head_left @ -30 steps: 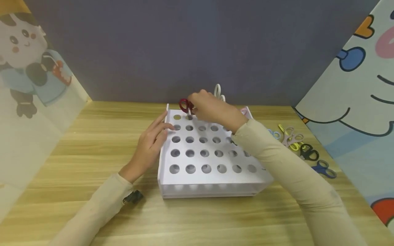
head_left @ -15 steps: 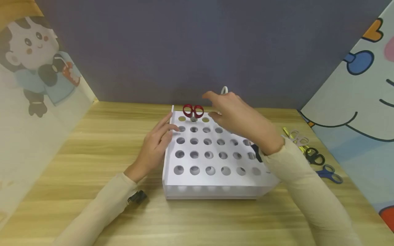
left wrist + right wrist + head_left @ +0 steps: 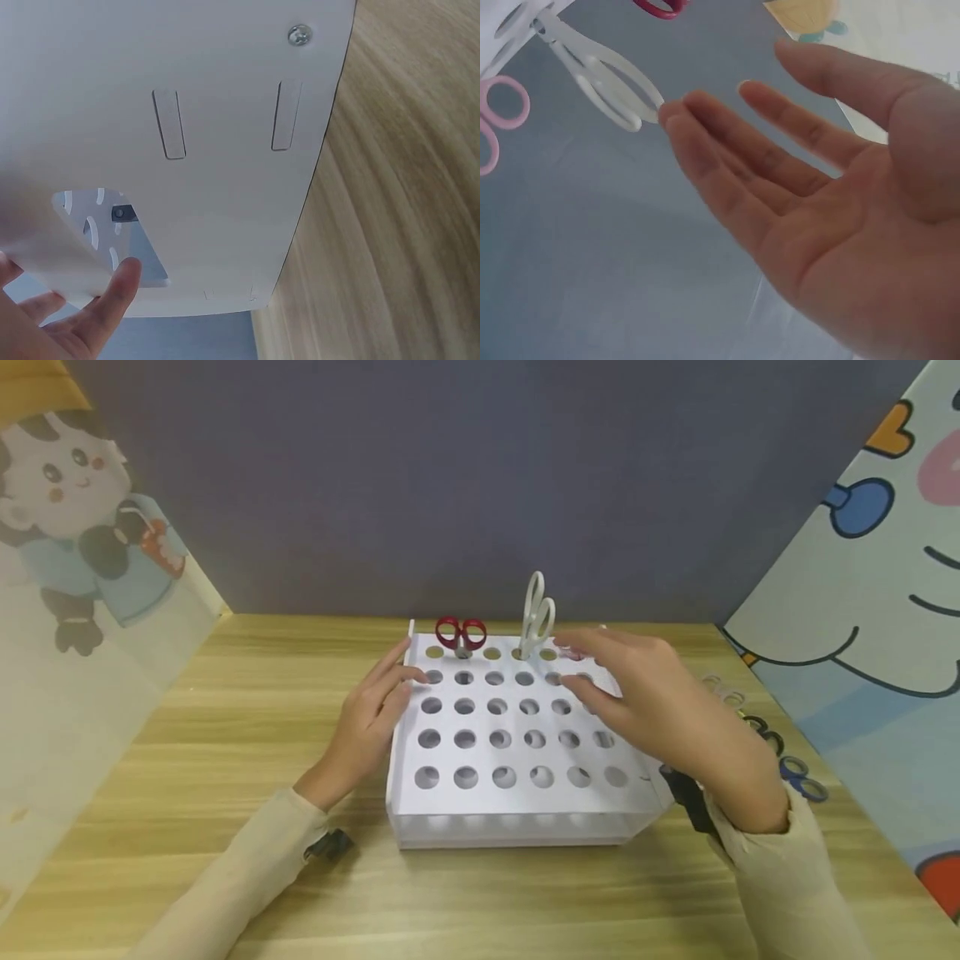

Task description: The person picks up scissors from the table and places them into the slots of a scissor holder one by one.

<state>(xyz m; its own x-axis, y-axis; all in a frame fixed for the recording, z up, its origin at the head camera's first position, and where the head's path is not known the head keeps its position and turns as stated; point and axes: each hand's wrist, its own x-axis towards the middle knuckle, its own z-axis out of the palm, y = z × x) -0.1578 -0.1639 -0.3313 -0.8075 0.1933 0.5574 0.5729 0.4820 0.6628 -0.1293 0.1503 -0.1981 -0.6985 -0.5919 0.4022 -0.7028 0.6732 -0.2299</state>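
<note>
A white rack point(image 3: 480, 797) with rows of round holes stands on the table. My left hand point(image 3: 360, 731) rests on its left side panel, fingers extended over the top edge; in the left wrist view the thumb lies by a cutout in that panel. Red-handled scissors point(image 3: 461, 643) and white-handled scissors point(image 3: 527, 637) stand handles up in back-row holes. Pink-handled scissors point(image 3: 490, 124) show farther right, mostly hidden by my right hand in the head view. My right hand point(image 3: 667, 714) hovers over the rack's right side, fingers extended and thumb apart, holding nothing.
Right of the rack, several scissors lie on the table, including blue-handled scissors point(image 3: 801, 783), black-handled scissors point(image 3: 759, 726) and pale-handled scissors point(image 3: 729, 697), partly behind the right hand. A grey wall point(image 3: 450, 485) closes off the back; printed panels stand at both sides.
My right hand has let go of the red-handled scissors, leaving them in the back row, and moved right and nearer. The left hand has stayed on the rack's side panel.
</note>
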